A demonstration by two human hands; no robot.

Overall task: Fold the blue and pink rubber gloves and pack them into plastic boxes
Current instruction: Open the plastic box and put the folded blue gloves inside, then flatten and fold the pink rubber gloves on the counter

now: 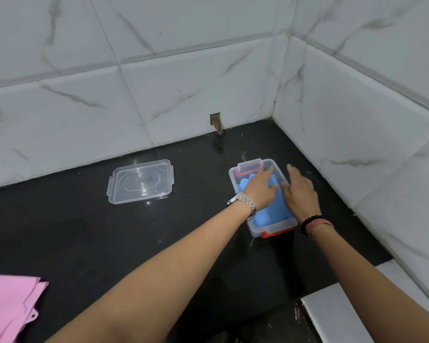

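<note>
A clear plastic box (255,230) with orange-red latches stands on the black counter near the right wall. Folded blue rubber gloves (276,209) lie inside it. My left hand (261,188), with a metal watch on the wrist, rests flat on the blue gloves inside the box, fingers spread. My right hand (301,194), with a beaded bracelet on the wrist, lies over the box's right rim, fingers extended and touching the gloves' edge. The box's clear lid (140,180) lies flat to the left. Pink gloves (9,308) sit at the bottom left corner.
White marble-patterned tiled walls (208,70) close the counter at the back and on the right, meeting in a corner. A small hole (216,121) is cut in the back wall at counter level. A white tile piece (337,315) lies at the bottom right.
</note>
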